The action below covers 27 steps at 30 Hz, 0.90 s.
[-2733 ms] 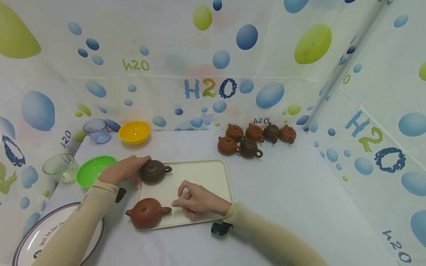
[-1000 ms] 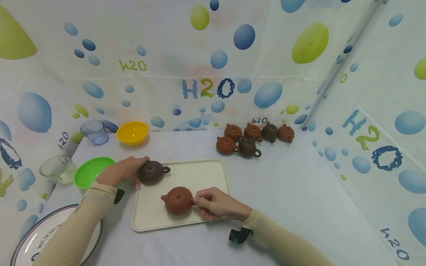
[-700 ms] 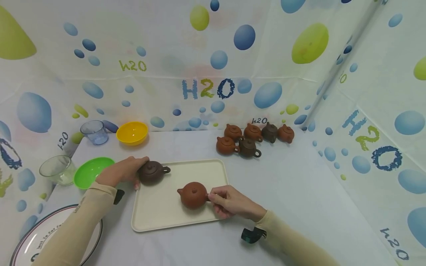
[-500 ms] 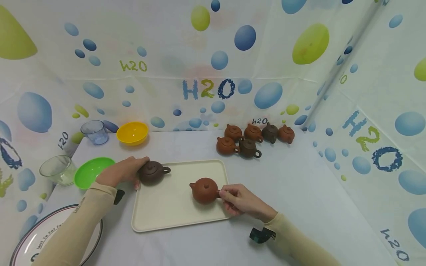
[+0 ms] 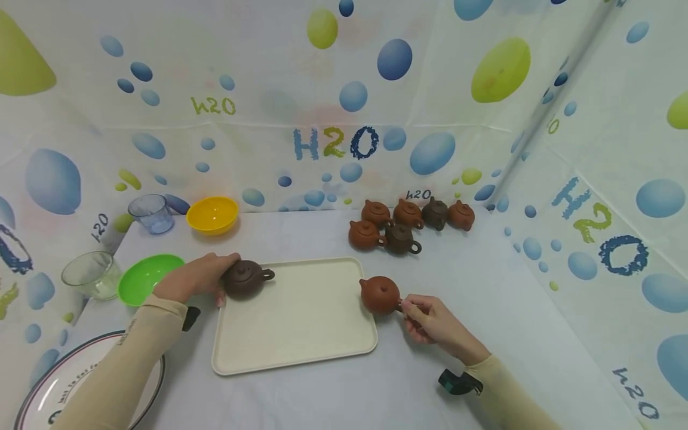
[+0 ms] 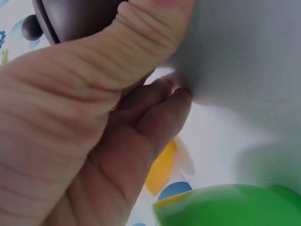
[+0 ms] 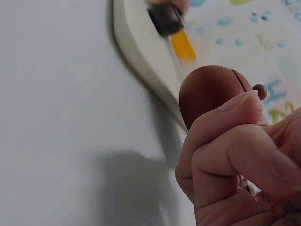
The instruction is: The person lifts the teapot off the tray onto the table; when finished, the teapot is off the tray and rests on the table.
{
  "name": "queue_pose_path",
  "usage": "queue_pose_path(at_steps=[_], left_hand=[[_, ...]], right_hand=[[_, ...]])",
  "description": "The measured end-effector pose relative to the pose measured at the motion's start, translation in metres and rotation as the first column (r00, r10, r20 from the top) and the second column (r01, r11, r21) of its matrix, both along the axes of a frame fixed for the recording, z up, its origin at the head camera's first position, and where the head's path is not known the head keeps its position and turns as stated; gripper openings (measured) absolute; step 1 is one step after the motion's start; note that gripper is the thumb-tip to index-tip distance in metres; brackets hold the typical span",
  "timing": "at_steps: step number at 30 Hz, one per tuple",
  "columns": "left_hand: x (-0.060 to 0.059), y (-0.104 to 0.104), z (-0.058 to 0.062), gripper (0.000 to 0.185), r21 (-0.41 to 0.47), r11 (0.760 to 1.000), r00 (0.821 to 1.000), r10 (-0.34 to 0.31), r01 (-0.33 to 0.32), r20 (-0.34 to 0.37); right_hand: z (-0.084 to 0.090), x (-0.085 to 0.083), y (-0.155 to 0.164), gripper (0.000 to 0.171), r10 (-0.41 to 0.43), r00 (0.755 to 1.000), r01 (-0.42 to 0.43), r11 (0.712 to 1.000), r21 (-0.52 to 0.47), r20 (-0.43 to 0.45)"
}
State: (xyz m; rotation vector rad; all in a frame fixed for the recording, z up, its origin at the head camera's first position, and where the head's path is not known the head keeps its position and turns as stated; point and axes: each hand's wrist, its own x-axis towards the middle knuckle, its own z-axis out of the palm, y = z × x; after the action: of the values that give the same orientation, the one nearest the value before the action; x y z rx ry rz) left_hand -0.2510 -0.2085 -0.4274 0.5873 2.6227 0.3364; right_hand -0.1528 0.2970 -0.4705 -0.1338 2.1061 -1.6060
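Observation:
By its handle, my right hand (image 5: 438, 325) pinches a reddish-brown clay teapot (image 5: 380, 295) over the tray's right edge, spout pointing left. The right wrist view shows the teapot's round body (image 7: 207, 94) above a shadow on the cloth, beyond my curled fingers. My left hand (image 5: 196, 278) is around the spout side of a dark brown teapot (image 5: 246, 279) at the back left corner of the cream tray (image 5: 295, 322). In the left wrist view, my thumb lies along the dark brown teapot (image 6: 80, 19); the other fingers are partly hidden behind it.
Several small clay teapots (image 5: 365, 235) cluster at the back right. On the left stand a green bowl (image 5: 145, 278), a yellow bowl (image 5: 212, 216), a clear glass bowl (image 5: 94, 276) and a bluish glass (image 5: 152, 215). A rimmed white plate (image 5: 153, 388) lies under my left forearm.
My right hand has taken the reddish-brown teapot by its handle from the tray's front left and carried it rightward to the tray's right edge. The left hand and dark brown teapot stay put.

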Motion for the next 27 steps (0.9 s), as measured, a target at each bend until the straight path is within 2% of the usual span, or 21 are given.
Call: queue_pose_path(at_steps=[8, 14, 21, 27], left_hand=[[0.0, 0.001, 0.003, 0.088, -0.007, 1.0, 1.0, 0.009, -0.009, 0.002], [0.0, 0.001, 0.002, 0.085, -0.002, 1.0, 1.0, 0.005, -0.005, -0.002], [0.0, 0.001, 0.001, 0.082, 0.012, 1.0, 1.0, -0.006, 0.006, -0.018], [-0.001, 0.001, -0.001, 0.082, 0.008, 1.0, 1.0, -0.002, 0.002, -0.023]], right_hand=[[0.001, 0.01, 0.044, 0.043, -0.124, 0.992, 0.125, 0.992, 0.024, -0.022], [0.004, 0.008, 0.072, 0.039, -0.255, 0.967, 0.255, 0.966, 0.033, -0.014], [0.005, -0.016, 0.101, 0.035, -0.356, 0.934, 0.357, 0.933, 0.044, -0.032], [0.004, -0.05, 0.119, 0.035, -0.374, 0.927, 0.375, 0.923, 0.09, -0.033]])
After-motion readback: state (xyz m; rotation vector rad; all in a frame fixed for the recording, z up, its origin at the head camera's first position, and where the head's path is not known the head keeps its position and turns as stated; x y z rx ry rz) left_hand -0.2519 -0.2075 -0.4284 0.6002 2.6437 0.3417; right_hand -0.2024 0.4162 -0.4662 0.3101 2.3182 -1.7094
